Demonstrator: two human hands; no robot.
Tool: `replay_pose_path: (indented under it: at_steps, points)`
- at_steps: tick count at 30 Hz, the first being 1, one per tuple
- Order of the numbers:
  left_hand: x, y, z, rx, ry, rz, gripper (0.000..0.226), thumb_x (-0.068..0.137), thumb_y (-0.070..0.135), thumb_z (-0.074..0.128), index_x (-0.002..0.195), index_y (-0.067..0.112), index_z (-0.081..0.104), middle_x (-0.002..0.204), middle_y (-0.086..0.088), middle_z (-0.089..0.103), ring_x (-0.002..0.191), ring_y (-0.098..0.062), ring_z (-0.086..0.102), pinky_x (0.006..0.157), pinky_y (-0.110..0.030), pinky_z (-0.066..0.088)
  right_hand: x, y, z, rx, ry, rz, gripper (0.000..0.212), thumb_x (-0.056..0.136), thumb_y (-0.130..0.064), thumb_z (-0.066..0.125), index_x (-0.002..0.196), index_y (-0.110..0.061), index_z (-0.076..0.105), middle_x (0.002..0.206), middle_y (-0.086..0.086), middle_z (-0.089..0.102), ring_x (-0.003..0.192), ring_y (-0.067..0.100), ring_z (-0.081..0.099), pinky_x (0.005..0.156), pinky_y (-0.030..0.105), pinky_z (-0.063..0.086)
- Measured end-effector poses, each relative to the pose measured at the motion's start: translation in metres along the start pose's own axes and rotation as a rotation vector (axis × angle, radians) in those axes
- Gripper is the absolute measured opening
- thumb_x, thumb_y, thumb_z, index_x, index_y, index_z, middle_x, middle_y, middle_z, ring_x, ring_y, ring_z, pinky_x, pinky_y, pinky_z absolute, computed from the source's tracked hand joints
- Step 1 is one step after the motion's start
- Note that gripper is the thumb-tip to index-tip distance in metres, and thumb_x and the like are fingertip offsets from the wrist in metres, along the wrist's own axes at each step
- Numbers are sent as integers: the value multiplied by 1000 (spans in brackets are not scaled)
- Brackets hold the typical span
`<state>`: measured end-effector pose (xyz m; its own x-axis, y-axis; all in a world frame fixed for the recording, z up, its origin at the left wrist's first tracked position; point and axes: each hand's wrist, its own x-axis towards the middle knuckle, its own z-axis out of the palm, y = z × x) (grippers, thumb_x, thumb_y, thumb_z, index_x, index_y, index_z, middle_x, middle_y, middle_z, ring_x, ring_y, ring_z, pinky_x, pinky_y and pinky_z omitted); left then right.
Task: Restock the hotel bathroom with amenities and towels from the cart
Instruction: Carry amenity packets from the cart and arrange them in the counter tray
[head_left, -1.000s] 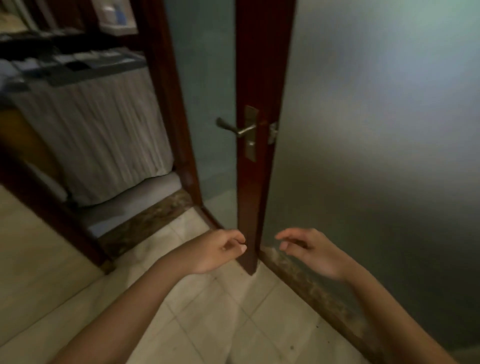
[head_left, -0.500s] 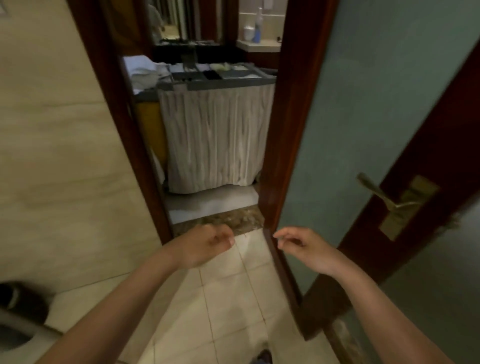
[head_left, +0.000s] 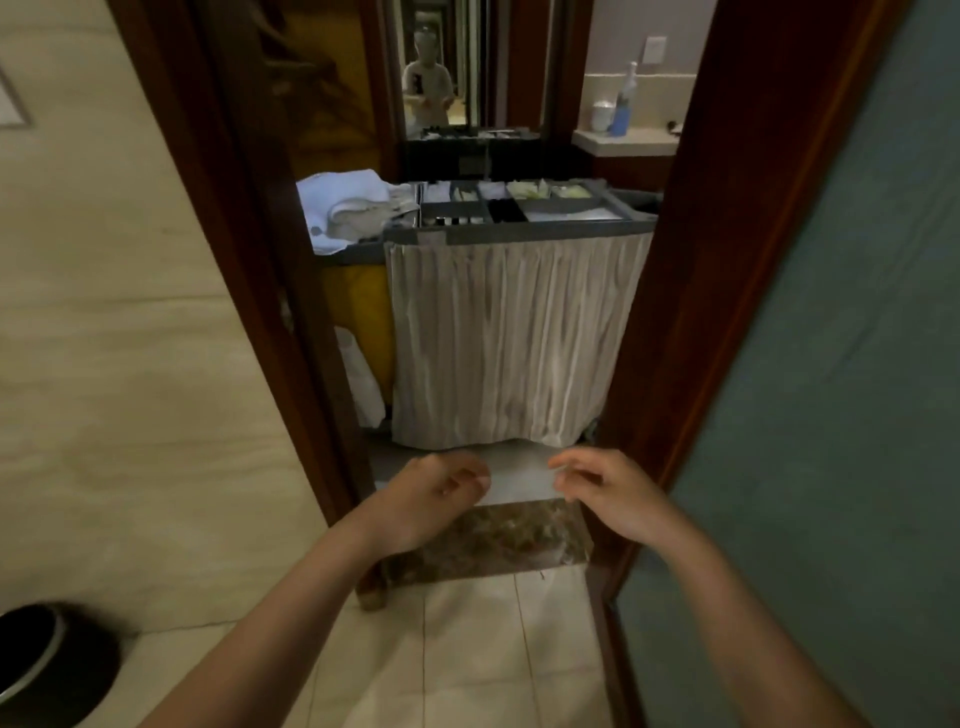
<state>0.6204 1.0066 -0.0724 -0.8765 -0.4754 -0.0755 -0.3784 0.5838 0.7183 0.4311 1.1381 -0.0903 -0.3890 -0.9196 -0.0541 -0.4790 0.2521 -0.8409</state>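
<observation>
Head view: my left hand (head_left: 431, 499) is curled into a loose fist with nothing in it, thumb lying against the fingers. My right hand (head_left: 608, 493) is half open, fingers bent and pointing toward the left one, also holding nothing. The two hang near each other without touching, above the brown marble sill (head_left: 493, 540) of the doorway and the pale floor tiles (head_left: 467, 649).

Past the sill, the cart (head_left: 519, 338) stands just outside the doorway and fills most of the opening. A pleated pale curtain covers its front. Its grey top tray (head_left: 519, 231) is split into compartments holding small light and dark items, too small to make out. A heap of white towels (head_left: 348, 208) lies at the tray's left end, spilling over the edge, and a yellow bag (head_left: 358, 322) hangs below them on the cart's left side. A pale tag (head_left: 431, 238) on the tray's front edge is too blurred to read.

Dark wooden frame posts stand on both sides, and the door (head_left: 831, 364) with its greenish panel is on my right. A black bin (head_left: 47, 660) sits by the tiled wall at lower left. Behind the cart are a mirror (head_left: 441, 67) and a counter with a blue bottle (head_left: 623, 109).
</observation>
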Motion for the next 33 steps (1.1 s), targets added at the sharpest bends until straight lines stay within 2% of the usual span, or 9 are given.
replay_pose_path:
  at_steps: [3,7,11,13,15,18,23,26,33]
  points:
    - [38,-4,-9,-9,46,-12,22,96,32,47,112,23,60,101,6,63,96,-7,59,77,-16,46,42,5,-13,53,-17,-10,23,93,-18,54,89,-40,56,88,-14,62,82,6,61,82,25,48]
    - [85,-21,-27,-29,140,12,18,95,31,47,98,23,62,90,-6,67,86,-18,63,77,-36,50,98,15,-30,47,-29,-18,15,93,-19,54,95,-33,59,88,-8,63,80,8,62,80,23,48]
    - [137,-46,-50,-64,154,19,16,96,26,47,92,23,62,84,1,64,78,-8,61,69,-28,49,158,22,-44,38,-41,-6,15,93,-15,53,97,-28,61,88,-4,65,82,12,63,82,27,49]
    - [169,-61,-65,-80,146,30,17,96,24,47,86,25,61,78,7,61,72,-4,57,68,-25,44,193,24,-51,7,-36,4,15,94,-17,53,103,-23,63,89,-5,66,83,10,63,77,19,48]
    - [202,-78,-84,-135,149,10,16,95,27,49,87,24,62,83,5,63,82,-8,61,76,-29,47,230,23,-58,-7,-31,17,15,94,-18,52,105,-22,63,89,-7,65,84,7,62,72,11,47]
    - [259,-97,-120,-198,156,7,27,84,45,49,91,22,63,88,1,66,90,-17,63,84,-35,50,290,16,-70,0,-21,39,16,95,-18,51,94,-30,61,91,-9,65,88,6,61,76,16,48]
    - [356,-120,-171,-172,145,40,17,94,21,52,91,10,64,92,-19,66,92,-30,63,84,-43,48,382,9,-93,-34,49,73,16,94,-20,52,107,-23,62,93,-9,65,87,5,63,79,19,49]
    - [400,-126,-193,-154,126,61,36,82,44,49,92,12,65,89,-17,66,88,-30,63,82,-45,49,422,13,-106,-24,73,93,15,94,-22,53,104,-29,60,96,-9,65,87,6,64,82,24,51]
    - [510,-147,-222,-70,78,85,12,95,25,48,97,31,57,92,12,61,89,-1,59,80,-21,49,512,32,-144,-102,88,113,24,95,-26,50,116,-21,59,95,-9,62,89,3,60,74,15,46]
